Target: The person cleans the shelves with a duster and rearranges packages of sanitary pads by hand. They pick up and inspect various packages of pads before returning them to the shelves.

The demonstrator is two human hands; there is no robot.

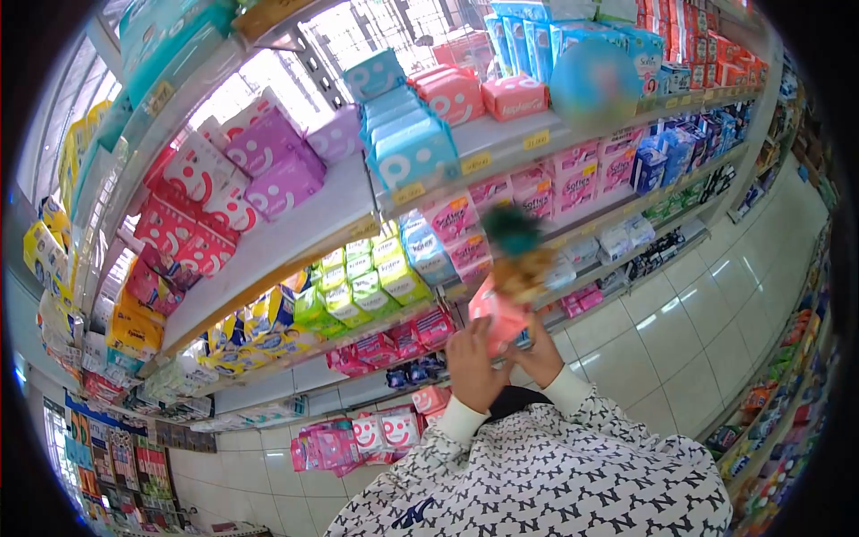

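Observation:
A pink package (495, 315) is held in front of the patterned sleeves, at the lower middle of the view. My left hand (475, 365) grips it from the left side, with the fingers over its face. My right hand (538, 352) holds its right edge, fingers bent around it. Part of the package is covered by my fingers and by a blurred spot. Beyond the hands, the nearest shelf goods are pink packs (467, 253) and bright pink packs (433, 328).
A teal stack (412, 148), purple packs (277, 161) and pink packs (452, 94) stand on the upper shelf (295, 237). Green packs (367, 291) fill the one below. More packs (385, 432) lie low at left. Tiled floor (667, 358) and another shelf (761, 412) are at right.

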